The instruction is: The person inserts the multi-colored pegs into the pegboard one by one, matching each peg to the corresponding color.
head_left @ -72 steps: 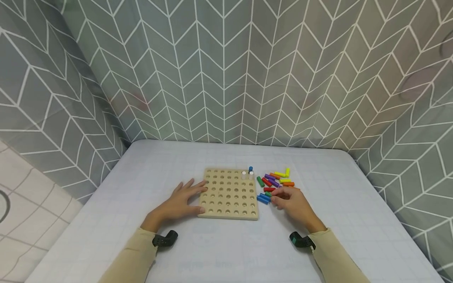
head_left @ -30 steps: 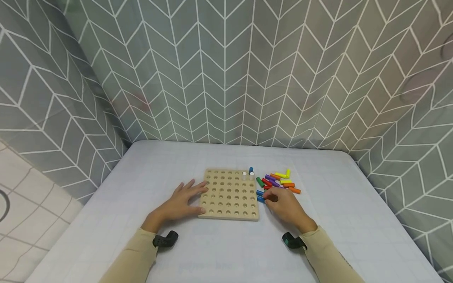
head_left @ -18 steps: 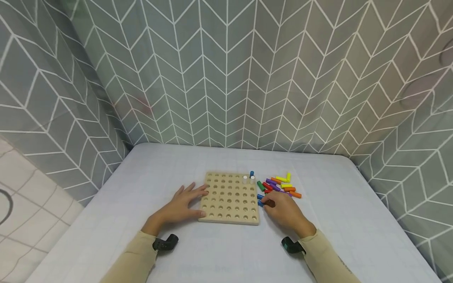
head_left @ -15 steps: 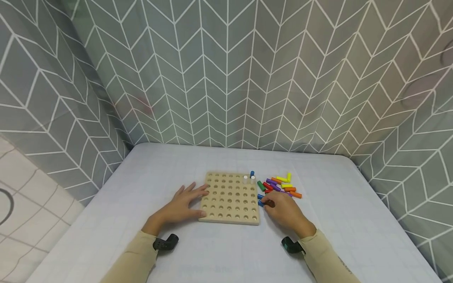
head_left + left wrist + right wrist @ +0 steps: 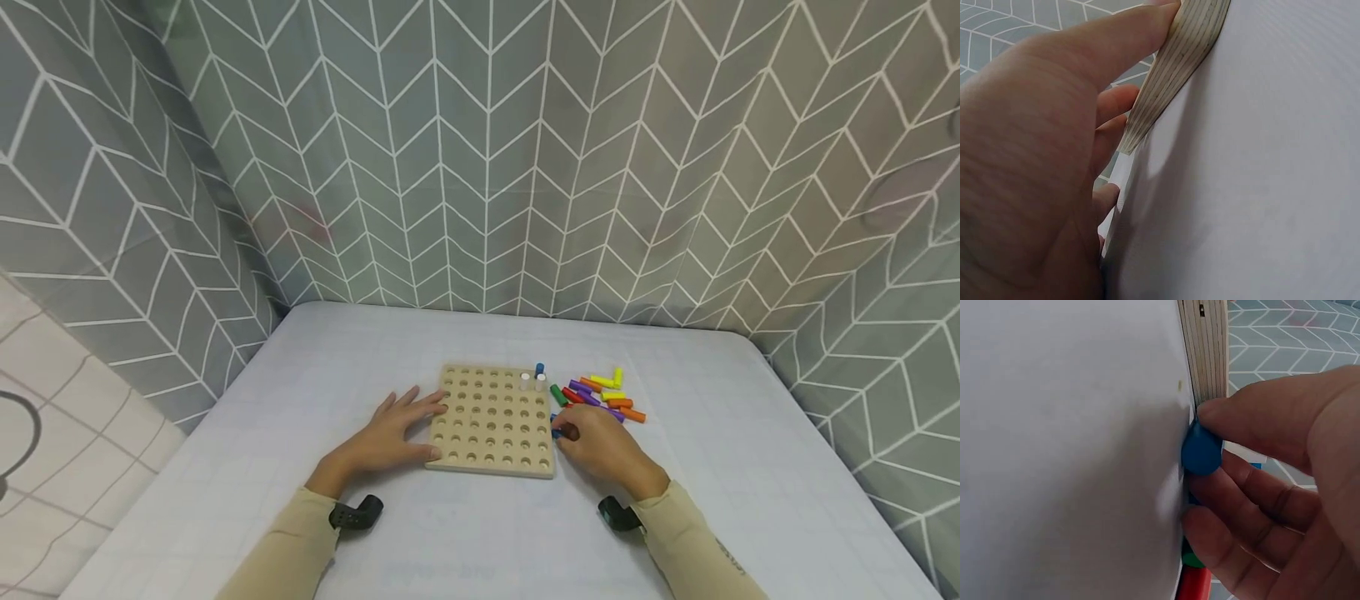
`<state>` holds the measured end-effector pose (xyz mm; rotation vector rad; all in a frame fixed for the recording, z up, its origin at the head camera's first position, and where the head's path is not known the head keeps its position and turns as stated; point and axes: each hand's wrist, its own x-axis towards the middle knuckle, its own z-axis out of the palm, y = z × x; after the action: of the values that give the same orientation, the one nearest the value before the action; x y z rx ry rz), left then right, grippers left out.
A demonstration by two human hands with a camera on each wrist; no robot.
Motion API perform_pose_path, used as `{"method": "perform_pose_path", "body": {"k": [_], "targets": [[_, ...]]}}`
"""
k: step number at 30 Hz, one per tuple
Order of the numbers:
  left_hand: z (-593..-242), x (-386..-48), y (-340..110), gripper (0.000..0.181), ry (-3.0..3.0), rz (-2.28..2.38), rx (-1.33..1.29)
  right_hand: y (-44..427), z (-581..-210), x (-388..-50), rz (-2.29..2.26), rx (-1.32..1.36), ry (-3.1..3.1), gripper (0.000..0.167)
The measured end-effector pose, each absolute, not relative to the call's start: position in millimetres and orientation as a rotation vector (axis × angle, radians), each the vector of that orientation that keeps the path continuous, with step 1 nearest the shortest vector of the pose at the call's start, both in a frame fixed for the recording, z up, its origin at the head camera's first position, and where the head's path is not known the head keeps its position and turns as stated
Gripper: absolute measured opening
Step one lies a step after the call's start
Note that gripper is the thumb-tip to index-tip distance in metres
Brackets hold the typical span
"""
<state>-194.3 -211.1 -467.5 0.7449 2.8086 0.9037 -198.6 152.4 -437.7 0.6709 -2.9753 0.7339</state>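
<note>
A light wooden pegboard (image 5: 491, 421) with rows of round holes lies on the table. My left hand (image 5: 390, 433) rests at its left edge, fingers spread, the thumb at the near-left corner. In the left wrist view that thumb lies along the board's layered edge (image 5: 1188, 47). Beside the board's right edge, my right hand (image 5: 607, 446) pinches a blue peg (image 5: 1202, 450) between thumb and fingers, low by the tabletop. Another blue peg is partly hidden by the fingers. Two white pegs (image 5: 524, 382) and a blue peg (image 5: 540, 369) stand at the board's far-right corner.
Right of the board lies a loose pile of pegs: green (image 5: 558, 395), red (image 5: 572, 397), purple (image 5: 588, 397), yellow (image 5: 613, 396) and orange (image 5: 633, 415). A white cloth (image 5: 465, 533) covers the table. A patterned curtain (image 5: 480, 167) hangs behind it.
My right hand has shifted left from the near side of the pile to the blue pegs beside the board. My left hand keeps its place. The head view has shifted slightly.
</note>
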Motion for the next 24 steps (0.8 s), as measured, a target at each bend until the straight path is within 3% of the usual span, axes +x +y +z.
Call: {"method": "perform_pose_path", "body": {"k": [13, 24], "targets": [[-467, -195, -211, 0.073, 2.824, 0.891, 0.745, 155, -437, -200, 0.782, 0.644, -2.988, 0.016], [-468, -196, -212, 0.073, 2.818, 0.903, 0.766, 171, -434, -211, 1.292, 0.478, -2.928, 0.024]]}}
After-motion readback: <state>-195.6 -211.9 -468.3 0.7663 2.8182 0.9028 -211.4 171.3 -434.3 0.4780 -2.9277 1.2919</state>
